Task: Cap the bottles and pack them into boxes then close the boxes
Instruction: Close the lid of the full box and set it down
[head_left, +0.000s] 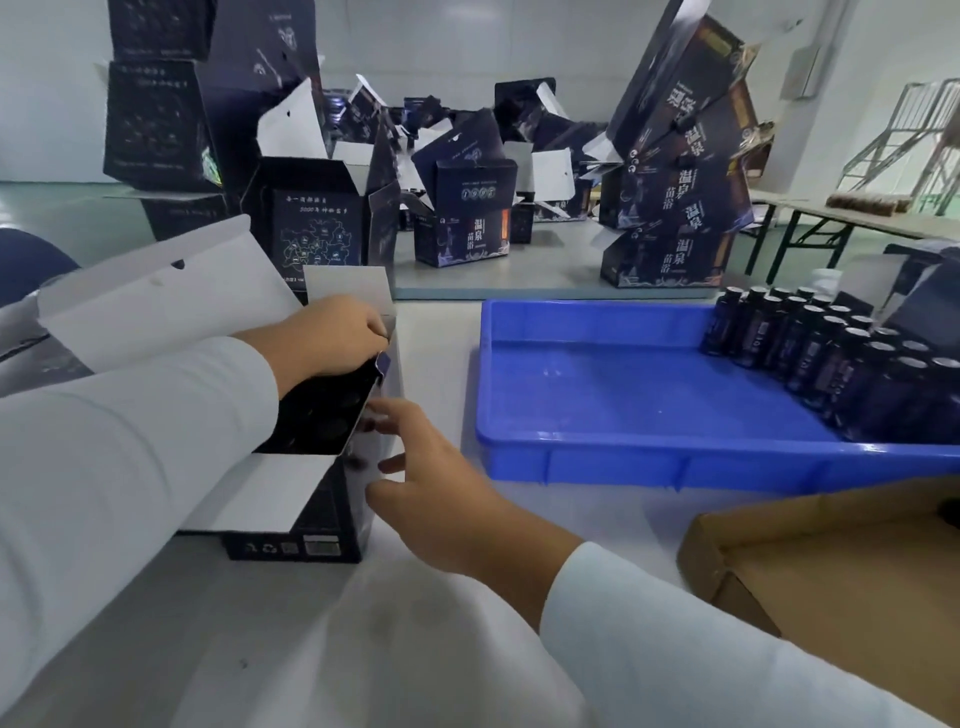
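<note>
A dark open box (332, 499) stands on the white table at the left, its white lid flap (171, 306) raised behind it. Dark capped bottle tops show inside. My left hand (337, 332) is over the box's far right corner, fingers curled and pinching a small dark side flap (382, 364). My right hand (431, 483) reaches in from the right, its fingers spread and touching the box's right side near the top edge. Several dark capped bottles (831, 358) stand in the right end of a blue tray (597, 447).
A brown cardboard carton (831, 561) lies at the right front. Behind the table, several dark printed boxes (467, 218) stand open or stacked, with a tall leaning stack (685, 171) at the right. A folding table (852, 218) stands further right.
</note>
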